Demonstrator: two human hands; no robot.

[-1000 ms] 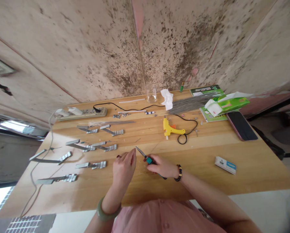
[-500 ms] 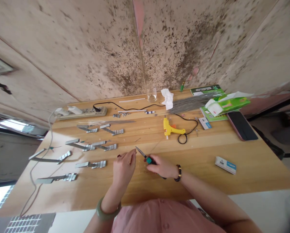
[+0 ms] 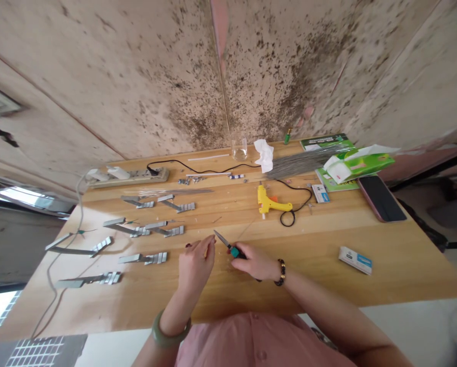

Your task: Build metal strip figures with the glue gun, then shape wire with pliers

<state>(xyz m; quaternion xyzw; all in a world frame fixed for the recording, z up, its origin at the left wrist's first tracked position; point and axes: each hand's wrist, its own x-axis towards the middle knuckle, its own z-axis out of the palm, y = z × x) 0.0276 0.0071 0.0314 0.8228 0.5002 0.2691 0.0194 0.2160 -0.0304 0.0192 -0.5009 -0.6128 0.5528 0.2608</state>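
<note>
My right hand [image 3: 256, 261] is wrapped round the handles of needle-nose pliers [image 3: 234, 251], with a teal and black grip and a thin metal nose that points up and left. The nose tip lies right beside the fingertips of my left hand [image 3: 196, 262]. Those fingers are pinched together; whatever is between them is too small or too hidden to name. Beyond both hands lies a yellow hot glue gun [image 3: 268, 201]. To the left are several folded grey metal strips [image 3: 156, 259], bent into angled and stepped shapes.
Along the back are a power strip [image 3: 136, 178], a glass [image 3: 239, 151], a crumpled tissue [image 3: 264, 155] and a bundle of thin wires [image 3: 300, 162]. At right lie a green tissue pack [image 3: 360, 167], a phone [image 3: 381, 198] and two small white-blue boxes [image 3: 355, 260]. A grey cable [image 3: 51, 278] crosses the left side.
A second small white-blue box has appeared beside the glue gun's cord and shifted slightly left. Both hands and the pliers stay almost still; the left fingers have turned very slightly.
</note>
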